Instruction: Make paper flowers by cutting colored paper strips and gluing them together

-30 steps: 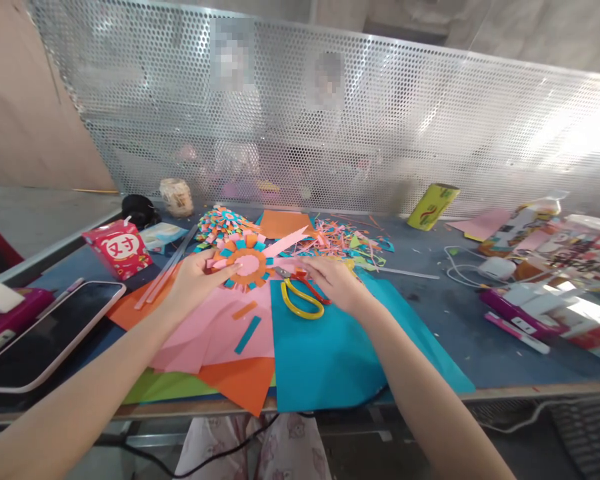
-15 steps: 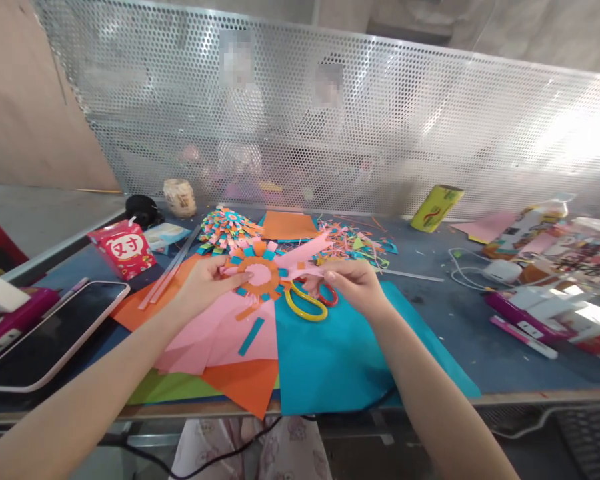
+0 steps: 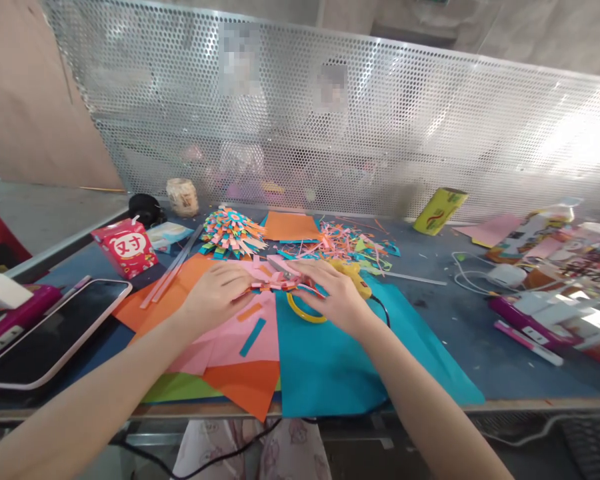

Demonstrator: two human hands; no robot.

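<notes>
My left hand is closed on the left edge of a paper flower with pink and orange strips, now tilted nearly edge-on. At its right side my right hand is closed too, its fingers on the flower's edge. Scissors with a yellow handle lie just under my right hand, partly hidden by it. Below the flower are pink paper sheets, and a large blue sheet extends to the right. Small orange and blue strips rest on the pink paper.
A finished-looking fringed paper ball and a pile of cut scraps sit at the back. A yellow glue gun is behind my right hand. A phone and red packet are left, a yellow can right.
The flower has tipped from facing me to nearly edge-on. My right hand has moved left onto it, and the pink strip it held is no longer stretched out. The yellow glue gun now shows.
</notes>
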